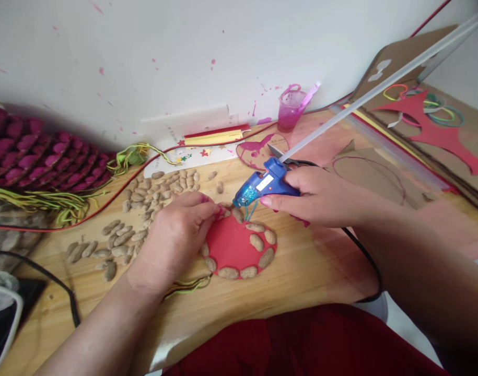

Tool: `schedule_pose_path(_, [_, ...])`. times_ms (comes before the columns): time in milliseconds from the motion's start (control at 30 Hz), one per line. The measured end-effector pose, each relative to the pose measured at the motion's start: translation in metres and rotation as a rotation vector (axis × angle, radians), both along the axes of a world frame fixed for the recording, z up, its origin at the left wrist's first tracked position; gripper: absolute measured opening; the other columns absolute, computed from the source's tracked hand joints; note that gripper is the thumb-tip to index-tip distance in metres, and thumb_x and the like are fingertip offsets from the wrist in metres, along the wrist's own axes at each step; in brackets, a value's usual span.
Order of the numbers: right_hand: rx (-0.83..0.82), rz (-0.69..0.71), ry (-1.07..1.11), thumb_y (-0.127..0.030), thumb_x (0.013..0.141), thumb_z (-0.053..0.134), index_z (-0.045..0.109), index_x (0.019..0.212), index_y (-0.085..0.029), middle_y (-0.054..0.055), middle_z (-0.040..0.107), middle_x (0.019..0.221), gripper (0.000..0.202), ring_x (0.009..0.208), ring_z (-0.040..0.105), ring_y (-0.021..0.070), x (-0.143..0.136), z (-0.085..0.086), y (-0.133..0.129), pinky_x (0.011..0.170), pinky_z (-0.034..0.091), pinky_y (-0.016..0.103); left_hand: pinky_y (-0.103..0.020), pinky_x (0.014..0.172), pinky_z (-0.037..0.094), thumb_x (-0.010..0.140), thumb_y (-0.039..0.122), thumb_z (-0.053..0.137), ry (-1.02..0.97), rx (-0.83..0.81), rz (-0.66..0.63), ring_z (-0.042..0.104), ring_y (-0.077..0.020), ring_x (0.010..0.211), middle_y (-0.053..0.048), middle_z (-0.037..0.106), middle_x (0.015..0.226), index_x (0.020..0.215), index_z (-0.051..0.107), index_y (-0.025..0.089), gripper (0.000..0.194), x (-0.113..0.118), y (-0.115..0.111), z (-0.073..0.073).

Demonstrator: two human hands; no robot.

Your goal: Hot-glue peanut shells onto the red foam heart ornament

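My right hand [321, 193] is wrapped round a blue hot glue gun [264, 184], and a long clear glue stick [364, 99] juts from its back end. The gun's nozzle points down-left at the top rim of a red disc [233, 243]. Unshelled peanuts [228, 272] ring the disc's edge, and one sits further in at the right. At the upper left rim, my left hand [187, 219] pinches a peanut, mostly covered by the fingertips. A teal cord loop [251, 210] shows just below the nozzle. Loose peanuts [123, 236] lie left of and behind my left hand.
A red-black cable [125, 188] crosses the table's back. A pink-stained cup [291, 107] stands by the wall, near a paint-smeared cardboard heart [258, 151] and scissors [276, 150]. Magenta scaled pieces [46, 151] fill the left. Red cutouts [438, 130] lie on cardboard at right.
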State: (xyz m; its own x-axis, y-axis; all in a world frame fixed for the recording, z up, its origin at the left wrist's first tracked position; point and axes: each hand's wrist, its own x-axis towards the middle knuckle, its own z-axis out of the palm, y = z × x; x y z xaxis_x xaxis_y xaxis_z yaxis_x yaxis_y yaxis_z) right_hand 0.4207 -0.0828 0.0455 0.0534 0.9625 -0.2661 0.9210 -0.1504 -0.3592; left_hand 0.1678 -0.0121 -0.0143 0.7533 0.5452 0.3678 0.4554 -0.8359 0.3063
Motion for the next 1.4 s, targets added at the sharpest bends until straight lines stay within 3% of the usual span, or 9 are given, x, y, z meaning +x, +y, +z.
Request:
schedule_pose_path(333, [-0.001, -0.020, 0.007, -0.064, 0.087, 0.053, 0.054, 0.066, -0.021, 0.005, 0.064, 0.075, 0.048, 0.066, 0.055, 0.0183, 0.001, 0.001, -0.001, 0.060, 0.036, 0.030, -0.027, 0.066, 0.050, 0.100, 0.024, 0.058, -0.015, 0.011, 0.011, 0.067, -0.0165, 0.075, -0.004, 0.072, 0.085, 0.086, 0.078, 0.021, 0.024, 0.001, 0.001, 0.000])
schedule_pose_path(667, [0.026, -0.021, 0.062, -0.067, 0.085, 0.058, 0.052, 0.061, -0.023, 0.001, 0.057, 0.062, 0.050, 0.062, 0.054, 0.0173, 0.005, -0.002, -0.001, 0.058, 0.035, 0.030, -0.027, 0.064, 0.050, 0.101, 0.028, 0.053, -0.002, 0.012, 0.016, 0.066, -0.0156, 0.073, -0.004, 0.072, 0.082, 0.084, 0.077, 0.022, 0.030, 0.004, -0.001, 0.004])
schedule_pose_path(1000, [-0.061, -0.077, 0.151, -0.060, 0.089, 0.062, 0.056, 0.061, -0.023, 0.001, 0.058, 0.057, 0.047, 0.059, 0.058, 0.0177, 0.007, 0.007, 0.000, 0.056, 0.039, 0.031, -0.028, 0.066, 0.051, 0.101, 0.028, 0.054, 0.016, 0.019, 0.040, 0.066, -0.0168, 0.076, -0.005, 0.072, 0.086, 0.087, 0.078, 0.021, 0.028, 0.002, -0.001, 0.000])
schedule_pose_path(1167, [-0.036, -0.206, 0.306, -0.058, 0.093, 0.063, 0.066, 0.073, -0.024, 0.001, 0.062, 0.059, 0.039, 0.058, 0.061, 0.0183, 0.010, 0.000, 0.003, 0.054, 0.043, 0.030, -0.028, 0.066, 0.050, 0.100, 0.027, 0.054, 0.021, 0.006, 0.041, 0.066, -0.0162, 0.076, -0.004, 0.071, 0.085, 0.087, 0.078, 0.022, 0.028, 0.003, 0.000, 0.001])
schedule_pose_path(1400, [0.033, -0.234, 0.686, -0.051, 0.098, 0.056, 0.068, 0.084, -0.021, -0.002, 0.057, 0.055, 0.035, 0.048, 0.056, 0.0140, 0.011, -0.019, 0.011, 0.050, 0.044, 0.026, -0.028, 0.069, 0.051, 0.100, 0.025, 0.055, 0.007, 0.014, 0.024, 0.066, -0.0170, 0.077, -0.005, 0.071, 0.086, 0.087, 0.078, 0.020, 0.027, 0.003, 0.001, 0.000])
